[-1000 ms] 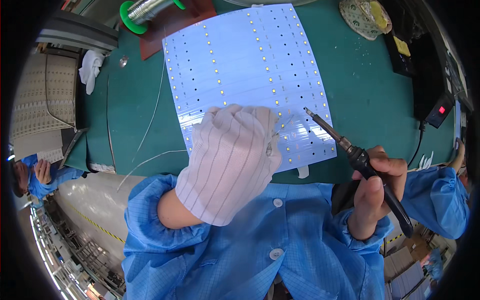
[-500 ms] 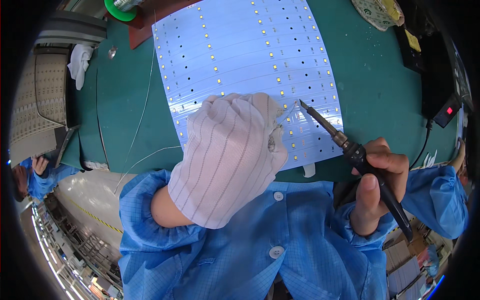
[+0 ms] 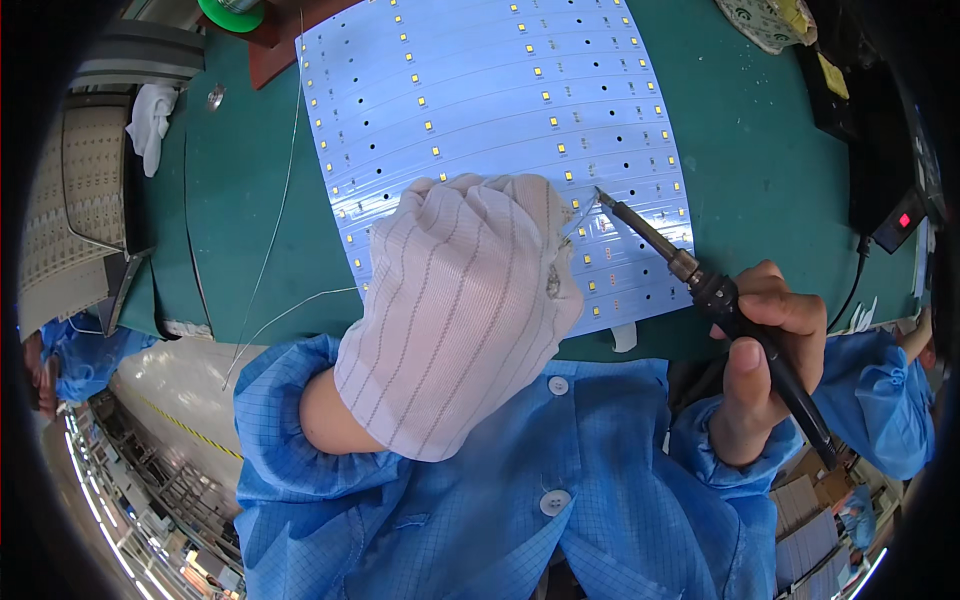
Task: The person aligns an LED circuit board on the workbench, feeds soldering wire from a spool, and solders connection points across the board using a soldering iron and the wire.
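A white LED circuit panel, with yellow chips in rows and thin lines between its strips, lies on the green bench mat. My left hand, in a white striped glove with a frayed edge, rests closed over its lower part. Thin solder wire pokes out from the glove's right side; the glove hides the fingertips. Bare, my right hand grips a black-handled soldering iron like a pen. The iron's tip is at the panel beside the wire's end; whether they touch is too small to tell.
A green solder spool on a red-brown stand is at the far left, its wire looping past the bench edge. At right are a black box with a red-lit switch and a yellow sponge. Co-workers in blue sit on both sides.
The view has shifted slightly, so the panel and bench sit a little higher. The iron's tip has moved slightly up the panel. Both hands keep their holds.
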